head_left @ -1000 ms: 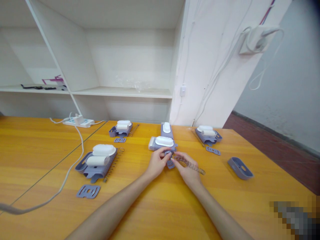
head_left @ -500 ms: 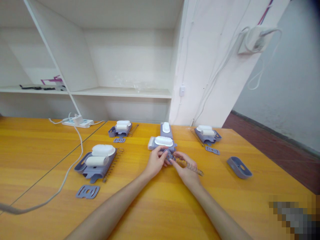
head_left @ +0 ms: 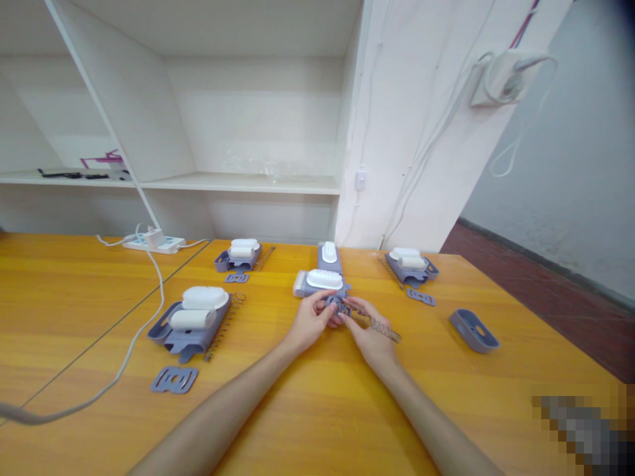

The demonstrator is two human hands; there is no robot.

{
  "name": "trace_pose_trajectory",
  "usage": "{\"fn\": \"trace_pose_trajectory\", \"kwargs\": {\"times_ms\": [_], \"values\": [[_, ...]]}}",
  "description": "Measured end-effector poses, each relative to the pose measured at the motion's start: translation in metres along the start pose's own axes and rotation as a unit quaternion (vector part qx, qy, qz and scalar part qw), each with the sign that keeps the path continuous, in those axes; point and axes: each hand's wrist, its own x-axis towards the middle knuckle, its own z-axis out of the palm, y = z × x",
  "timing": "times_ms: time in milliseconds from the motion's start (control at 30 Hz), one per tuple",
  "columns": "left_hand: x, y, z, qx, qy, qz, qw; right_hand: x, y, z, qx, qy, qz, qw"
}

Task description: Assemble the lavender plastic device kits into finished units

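My left hand pinches a small purple plastic plate just above the orange wooden table. My right hand grips a long metal coil spring, whose near end meets the plate while its far end trails to the right. Both hands touch at the fingertips around the plate. Right behind them sits a purple tray with a white brush and a roller.
Similar purple sets with white parts lie at the left, back left and back right. A loose purple dish is at the right, a flat purple plate at the front left. A white cable and a power strip cross the left side.
Both hands have lifted slightly and drawn together; the spring's left end has come up to the purple plate, and its free end has shifted a little left.
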Motion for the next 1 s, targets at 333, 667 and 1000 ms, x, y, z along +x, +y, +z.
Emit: {"fn": "trace_pose_trajectory", "kwargs": {"times_ms": [333,667,1000], "values": [[-0.0012,0.0026,0.0018,-0.006,-0.003,-0.003,1.0,0.0009,-0.0077,-0.0046,-0.033,-0.016,0.015,0.999],[0.0002,-0.002,0.0002,0.007,0.002,0.013,1.0,0.0004,-0.0031,0.0,-0.029,-0.016,-0.007,0.999],[0.0019,-0.0013,-0.0016,0.063,-0.005,0.03,0.998,-0.0007,-0.003,-0.0004,-0.002,-0.027,-0.006,1.0]]}}
